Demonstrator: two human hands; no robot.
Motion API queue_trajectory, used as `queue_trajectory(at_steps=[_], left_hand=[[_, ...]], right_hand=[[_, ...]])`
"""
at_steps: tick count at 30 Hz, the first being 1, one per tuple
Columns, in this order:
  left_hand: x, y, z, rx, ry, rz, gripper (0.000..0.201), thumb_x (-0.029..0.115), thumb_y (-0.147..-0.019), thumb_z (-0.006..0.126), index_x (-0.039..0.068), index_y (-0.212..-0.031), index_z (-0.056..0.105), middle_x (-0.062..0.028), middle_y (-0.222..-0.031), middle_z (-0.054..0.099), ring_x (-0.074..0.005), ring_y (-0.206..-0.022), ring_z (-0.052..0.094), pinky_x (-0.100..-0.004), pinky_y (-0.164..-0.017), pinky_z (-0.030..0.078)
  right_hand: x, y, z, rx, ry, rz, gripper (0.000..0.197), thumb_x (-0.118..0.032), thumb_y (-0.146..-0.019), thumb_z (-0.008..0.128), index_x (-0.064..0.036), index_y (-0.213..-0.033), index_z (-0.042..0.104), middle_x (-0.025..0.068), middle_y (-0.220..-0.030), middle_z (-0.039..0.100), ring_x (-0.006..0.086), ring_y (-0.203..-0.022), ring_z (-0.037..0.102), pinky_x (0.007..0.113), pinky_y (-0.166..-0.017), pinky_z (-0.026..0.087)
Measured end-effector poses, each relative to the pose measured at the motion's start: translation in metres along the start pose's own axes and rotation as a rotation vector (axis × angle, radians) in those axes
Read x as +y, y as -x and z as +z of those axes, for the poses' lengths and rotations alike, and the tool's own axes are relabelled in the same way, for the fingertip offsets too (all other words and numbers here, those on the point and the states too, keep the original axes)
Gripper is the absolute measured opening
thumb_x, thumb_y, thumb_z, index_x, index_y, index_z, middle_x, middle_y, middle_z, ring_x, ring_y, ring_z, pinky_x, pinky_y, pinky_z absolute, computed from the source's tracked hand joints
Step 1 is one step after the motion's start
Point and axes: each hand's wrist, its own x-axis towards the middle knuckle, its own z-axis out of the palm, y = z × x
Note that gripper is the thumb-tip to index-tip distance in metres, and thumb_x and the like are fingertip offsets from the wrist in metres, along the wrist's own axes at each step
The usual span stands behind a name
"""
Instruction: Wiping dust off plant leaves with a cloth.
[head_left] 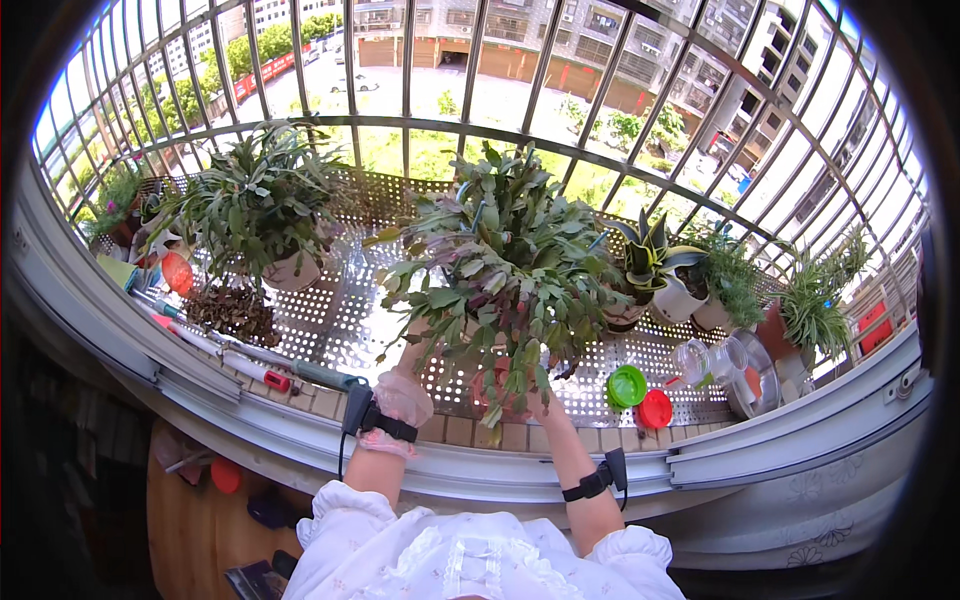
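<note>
Perforated metal shelf [345, 295] — contents, left to right

Heap of dry brown leaves [232, 312]. Bushy plant [262, 200], in pale pot [292, 273]. Left hand [414, 352], reaching under foliage. Large leafy plant [510, 235], mid-shelf, drooping over both hands. Right hand [543, 398], at its lower front leaves — fingers of both largely hidden, grip cannot be told. Green lid [627, 385] and red lid [655, 408], side by side; yellow-edged plant [648, 252] behind. Clear plastic container [727, 357]. Spiky plant [818, 308], far right.

Middle plant [505, 235]: green, tinged purple
Sword-leaved plant [648, 257]: dark green, yellow-edged
Left lid [627, 386]: bright green
Right lid [655, 409]: red
Perforated sheet [325, 318]: silvery, dotted
Blouse [390, 560]: white
</note>
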Motion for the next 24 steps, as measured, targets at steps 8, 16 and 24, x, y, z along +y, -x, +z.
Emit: queue_trajectory(at_steps=[8,16,24], left_hand=[[0.005,-0.004,0.015,-0.003,0.055,0.0,0.027,0.019,-0.096,0.063,0.009,-0.12,0.057,-0.0017,-0.105,0.066,-0.008,-0.093,0.063,-0.0256,-0.075,0.05],[0.0,0.0,0.039,0.014,0.148,0.008,0.027,0.019,-0.096,0.063,0.008,-0.12,0.057,-0.002,-0.105,0.066,-0.0084,-0.092,0.063,-0.0253,-0.074,0.05],[-0.013,-0.002,0.072,0.03,0.246,0.025,0.027,0.019,-0.096,0.063,0.008,-0.12,0.057,-0.0023,-0.105,0.066,-0.0088,-0.092,0.063,-0.025,-0.074,0.051]], right_hand=[[-0.001,-0.026,-0.019,-0.067,0.08,0.345,0.021,-0.024,-0.096,0.055,-0.0049,-0.104,0.059,0.0103,-0.087,0.063,0.0225,-0.071,0.062,0.038,-0.059,0.048],[0.018,-0.054,-0.041,-0.177,0.253,0.588,0.021,-0.023,-0.096,0.055,-0.0052,-0.106,0.059,0.0092,-0.085,0.063,0.0209,-0.067,0.06,0.037,-0.055,0.046],[0.04,-0.065,-0.051,-0.263,0.331,0.681,0.021,-0.023,-0.096,0.056,-0.0055,-0.107,0.059,0.0081,-0.084,0.063,0.0193,-0.062,0.059,0.035,-0.05,0.045]])
